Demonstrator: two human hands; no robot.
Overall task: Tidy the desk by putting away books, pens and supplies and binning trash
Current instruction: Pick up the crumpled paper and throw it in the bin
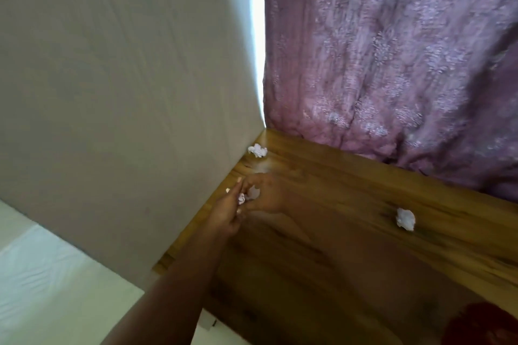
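Both hands meet near the left edge of the wooden desk [350, 196], close to the wall. My left hand [227, 214] reaches in from the lower left, its fingers closed on a small crumpled paper ball [241, 199]. My right hand [267, 194], blurred, curls around a second white paper scrap [253, 193] right beside it. Another crumpled paper ball [258, 150] lies in the desk's far corner against the wall. A third paper ball [405, 219] lies loose on the right part of the desk.
A grey wall [126, 92] borders the desk on the left and a purple patterned curtain [392, 50] hangs along its far side. A dark red object [482, 325] shows at the bottom right. A white surface [42, 274] lies below the desk at the lower left.
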